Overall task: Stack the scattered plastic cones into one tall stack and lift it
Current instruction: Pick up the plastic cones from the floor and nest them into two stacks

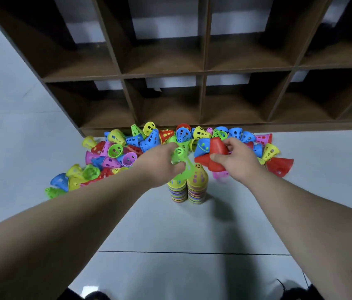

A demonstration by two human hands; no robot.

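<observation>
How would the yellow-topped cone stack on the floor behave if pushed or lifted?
The yellow-topped stack is narrow for its height, so a sideways push would probably tip it. Perforated thin plastic suggests it is light. Lifted by the top, it may pull apart.

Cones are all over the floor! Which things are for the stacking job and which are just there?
For the job:
left hand, gripping a green cone
right hand, gripping red cones
yellow-topped stack
second stack
loose cone pile

Just there:
wooden shelf
floor
</observation>
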